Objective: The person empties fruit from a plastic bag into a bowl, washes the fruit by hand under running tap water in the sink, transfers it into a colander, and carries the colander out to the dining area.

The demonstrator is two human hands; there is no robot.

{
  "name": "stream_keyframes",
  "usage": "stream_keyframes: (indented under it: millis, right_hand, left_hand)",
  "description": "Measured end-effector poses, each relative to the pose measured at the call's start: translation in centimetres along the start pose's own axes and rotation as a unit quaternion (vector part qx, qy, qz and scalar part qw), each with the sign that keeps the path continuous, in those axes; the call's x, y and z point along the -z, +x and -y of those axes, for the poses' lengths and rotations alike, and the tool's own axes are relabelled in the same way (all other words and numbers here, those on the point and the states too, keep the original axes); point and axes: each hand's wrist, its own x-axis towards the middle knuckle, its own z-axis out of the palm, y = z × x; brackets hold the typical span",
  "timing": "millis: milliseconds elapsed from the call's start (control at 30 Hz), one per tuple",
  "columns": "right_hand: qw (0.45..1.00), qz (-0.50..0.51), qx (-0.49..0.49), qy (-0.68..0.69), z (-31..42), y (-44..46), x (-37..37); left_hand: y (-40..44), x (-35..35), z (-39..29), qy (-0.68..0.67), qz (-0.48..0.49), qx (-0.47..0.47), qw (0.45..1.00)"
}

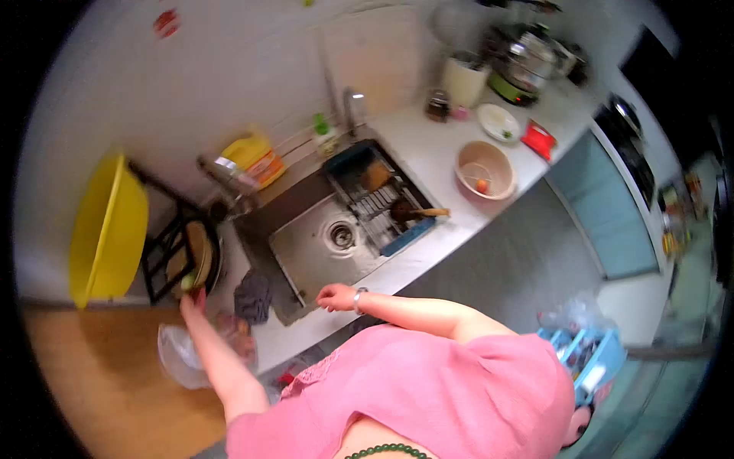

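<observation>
My left hand reaches to the lower edge of a black rack at the left, where a round board or pan lid leans. Something small and pale green is at its fingertips; blur hides whether the fingers grip it. My right hand, with a bracelet at the wrist, hovers over the front edge of the steel sink, its fingers curled and nothing visible in them. A grey cloth lies on the counter between the two hands.
A blue-rimmed drain basket with a wooden-handled brush spans the sink. Behind stand a faucet and a yellow jug. A pink basin is on the right counter, a yellow basin far left, a plastic bag near my left forearm.
</observation>
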Motion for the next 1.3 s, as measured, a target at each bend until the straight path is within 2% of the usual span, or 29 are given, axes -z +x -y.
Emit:
stream_keyframes:
  millis: [33, 67, 100, 133, 167, 200, 233, 267, 400, 467, 767, 1067, 1300]
  right_hand:
    - [1.000, 0.008, 0.004, -0.012, -0.1, 0.1, 0.1]
    - [1.000, 0.013, -0.011, 0.008, -0.4, 0.2, 0.3]
    - [0.999, 0.023, -0.027, 0.025, -0.7, 0.3, 0.4]
    - [0.999, 0.018, -0.022, 0.042, -0.9, 0.1, 0.5]
    - [0.998, 0.008, -0.017, 0.062, -1.1, 0.0, 0.7]
    - [0.997, 0.014, -0.027, 0.074, -1.4, 0.2, 0.8]
    - [0.995, 0.016, -0.038, 0.089, -1.5, 0.3, 0.8]
    - [0.994, 0.025, -0.045, 0.095, -1.5, 0.3, 0.8]
    - [0.993, 0.034, -0.073, 0.090, -2.0, 0.8, 0.8]
    - [0.992, 0.039, -0.076, 0.097, -1.8, 0.3, 1.1]
    - [0.991, 0.053, -0.082, 0.091, -1.7, 1.0, 0.7]
    - [0.990, 0.093, -0.057, 0.088, -1.1, 2.5, -0.2]
    - [0.990, 0.087, -0.066, 0.095, -1.3, 2.4, 0.5]
  left_hand:
    - [-3.3, -1.9, 0.0, 0.019, -0.039, -0.002, 0.999]
    - [-4.7, -2.5, 0.2, 0.081, -0.037, -0.036, 0.995]
    - [-3.4, -1.1, 0.4, 0.078, -0.017, -0.022, 0.997]
    - [-6.3, -1.8, 0.8, 0.132, -0.028, -0.089, 0.987]
    - [-3.0, -0.6, 1.4, 0.105, -0.063, -0.103, 0.987]
    - [-5.3, -1.9, 1.2, 0.096, -0.053, -0.107, 0.988]
    - [-6.3, -3.6, 0.9, 0.097, -0.149, -0.080, 0.981]
    - [-8.7, -5.2, 0.5, 0.088, -0.120, -0.095, 0.984]
    - [-6.9, -4.1, 0.1, 0.117, -0.167, -0.070, 0.977]
    - [-8.0, -4.4, -0.3, 0.142, -0.126, -0.074, 0.979]
    - [-11.9, -4.6, -3.1, 0.178, -0.079, -0.062, 0.979]
    - [-10.8, -4.3, -2.6, 0.166, -0.102, -0.032, 0.980]
    - [-10.0, -4.1, -1.2, 0.147, -0.110, -0.028, 0.983]
